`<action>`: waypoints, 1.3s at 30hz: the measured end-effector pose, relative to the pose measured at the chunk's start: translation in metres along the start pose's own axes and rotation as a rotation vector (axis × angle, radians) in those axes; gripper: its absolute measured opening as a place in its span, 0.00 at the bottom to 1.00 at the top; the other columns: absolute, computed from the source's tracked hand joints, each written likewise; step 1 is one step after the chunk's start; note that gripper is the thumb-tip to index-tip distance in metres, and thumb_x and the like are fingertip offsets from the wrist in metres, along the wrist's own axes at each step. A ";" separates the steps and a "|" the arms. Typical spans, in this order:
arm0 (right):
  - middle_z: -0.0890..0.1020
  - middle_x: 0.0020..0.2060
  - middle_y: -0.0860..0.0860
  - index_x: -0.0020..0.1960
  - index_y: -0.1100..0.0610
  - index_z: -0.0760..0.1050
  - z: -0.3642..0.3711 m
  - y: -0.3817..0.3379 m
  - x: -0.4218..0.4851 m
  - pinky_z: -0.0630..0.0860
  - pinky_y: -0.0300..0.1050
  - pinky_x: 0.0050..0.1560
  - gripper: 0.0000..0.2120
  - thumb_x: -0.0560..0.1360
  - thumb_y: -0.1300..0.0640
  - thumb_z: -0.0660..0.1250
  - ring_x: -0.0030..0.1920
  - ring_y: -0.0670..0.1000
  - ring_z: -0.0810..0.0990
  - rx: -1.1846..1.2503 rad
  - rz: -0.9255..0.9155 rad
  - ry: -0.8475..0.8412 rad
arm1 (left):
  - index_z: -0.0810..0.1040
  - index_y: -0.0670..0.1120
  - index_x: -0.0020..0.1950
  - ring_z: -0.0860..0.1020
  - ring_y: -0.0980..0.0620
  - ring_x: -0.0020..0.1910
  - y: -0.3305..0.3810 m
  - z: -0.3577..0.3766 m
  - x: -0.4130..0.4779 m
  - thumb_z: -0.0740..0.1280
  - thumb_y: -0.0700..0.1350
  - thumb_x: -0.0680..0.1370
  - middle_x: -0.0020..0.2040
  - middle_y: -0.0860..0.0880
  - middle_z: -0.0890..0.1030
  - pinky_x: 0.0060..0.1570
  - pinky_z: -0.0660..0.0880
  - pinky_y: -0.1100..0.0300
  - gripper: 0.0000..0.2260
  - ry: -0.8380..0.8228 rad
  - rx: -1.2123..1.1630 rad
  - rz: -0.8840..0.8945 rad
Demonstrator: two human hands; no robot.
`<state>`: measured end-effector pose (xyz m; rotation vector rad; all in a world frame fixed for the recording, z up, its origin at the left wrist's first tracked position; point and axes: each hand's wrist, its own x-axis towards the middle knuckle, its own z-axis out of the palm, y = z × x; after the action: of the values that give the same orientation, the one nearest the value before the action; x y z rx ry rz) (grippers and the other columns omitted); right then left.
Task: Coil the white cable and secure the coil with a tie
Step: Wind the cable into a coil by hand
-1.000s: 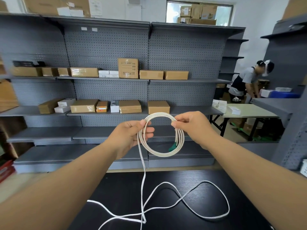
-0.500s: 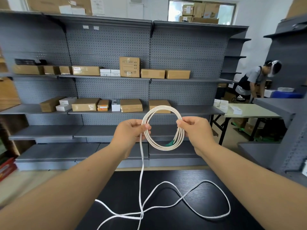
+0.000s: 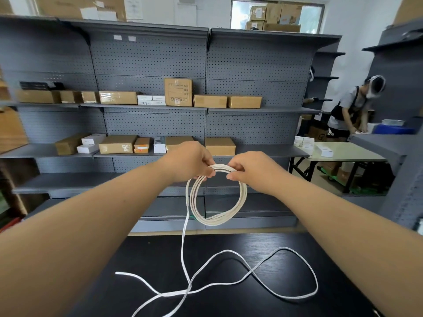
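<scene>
Left grip point(image 3: 190, 162) and right grip point(image 3: 254, 171) have drawn together, each pinching the top of the round coil point(image 3: 215, 221). Below them, slack white cable point(image 3: 182, 248) loops over the dark wood-grain surface point(image 3: 251, 305). Beyond, grey perforated shelves point(image 3: 148, 62) hold cardboard boxes point(image 3: 209, 101).

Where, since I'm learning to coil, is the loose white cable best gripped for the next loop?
Pinch the hanging strand just below the coil, from its left: it hangs straight and free there, while on the table it lies crossed.
</scene>
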<state>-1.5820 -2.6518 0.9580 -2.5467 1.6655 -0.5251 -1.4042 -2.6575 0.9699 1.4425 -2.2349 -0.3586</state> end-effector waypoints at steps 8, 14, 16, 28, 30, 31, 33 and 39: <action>0.73 0.27 0.45 0.40 0.50 0.80 -0.008 0.008 -0.006 0.64 0.37 0.31 0.05 0.74 0.52 0.68 0.29 0.42 0.69 0.068 0.027 0.083 | 0.81 0.44 0.41 0.76 0.59 0.29 -0.005 0.018 -0.006 0.72 0.40 0.72 0.32 0.48 0.80 0.34 0.75 0.68 0.01 -0.020 -0.338 -0.086; 0.77 0.30 0.48 0.43 0.52 0.82 -0.025 0.020 -0.016 0.64 0.38 0.32 0.06 0.74 0.52 0.68 0.32 0.45 0.70 0.045 0.080 0.173 | 0.80 0.44 0.43 0.80 0.50 0.40 -0.010 0.046 -0.014 0.71 0.38 0.73 0.39 0.44 0.82 0.52 0.78 0.58 0.02 -0.100 -0.684 -0.155; 0.81 0.34 0.52 0.44 0.52 0.82 -0.030 0.025 -0.020 0.64 0.40 0.32 0.07 0.74 0.52 0.67 0.34 0.48 0.73 0.036 0.084 0.209 | 0.80 0.43 0.44 0.81 0.48 0.44 -0.009 0.052 -0.014 0.71 0.38 0.73 0.43 0.42 0.83 0.54 0.78 0.56 0.03 -0.092 -0.737 -0.161; 0.79 0.29 0.52 0.35 0.53 0.79 -0.021 0.045 -0.030 0.68 0.44 0.38 0.10 0.74 0.55 0.67 0.34 0.53 0.75 0.219 0.108 0.399 | 0.85 0.50 0.36 0.79 0.47 0.47 -0.006 0.076 -0.008 0.70 0.46 0.74 0.46 0.42 0.84 0.63 0.72 0.45 0.07 0.081 -0.908 -0.181; 0.79 0.28 0.49 0.32 0.47 0.77 -0.018 0.044 -0.030 0.71 0.44 0.41 0.12 0.74 0.55 0.67 0.32 0.50 0.74 0.351 0.172 0.437 | 0.84 0.50 0.37 0.80 0.49 0.47 -0.006 0.081 -0.008 0.70 0.44 0.74 0.43 0.45 0.85 0.61 0.73 0.50 0.07 0.102 -0.954 -0.170; 0.81 0.29 0.50 0.32 0.47 0.78 -0.015 0.045 -0.029 0.74 0.46 0.43 0.12 0.73 0.56 0.68 0.32 0.50 0.76 0.419 0.205 0.450 | 0.83 0.49 0.39 0.81 0.52 0.46 -0.007 0.083 -0.009 0.69 0.42 0.74 0.42 0.47 0.85 0.59 0.73 0.54 0.06 0.115 -0.976 -0.166; 0.83 0.31 0.52 0.32 0.49 0.80 -0.009 0.046 -0.029 0.79 0.55 0.50 0.11 0.73 0.56 0.69 0.37 0.56 0.80 0.552 0.260 0.467 | 0.82 0.46 0.43 0.82 0.55 0.43 -0.008 0.086 -0.010 0.69 0.39 0.74 0.40 0.49 0.85 0.54 0.73 0.62 0.04 0.134 -1.013 -0.163; 0.82 0.34 0.56 0.34 0.49 0.80 0.004 0.045 -0.031 0.81 0.54 0.50 0.11 0.73 0.61 0.69 0.40 0.56 0.80 0.900 0.372 0.518 | 0.82 0.40 0.43 0.79 0.56 0.35 -0.016 0.083 -0.011 0.70 0.38 0.73 0.38 0.46 0.84 0.39 0.76 0.67 0.02 0.148 -0.919 -0.164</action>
<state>-1.6312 -2.6433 0.9365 -1.4903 1.4504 -1.5428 -1.4298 -2.6563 0.8889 1.0706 -1.4805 -1.1108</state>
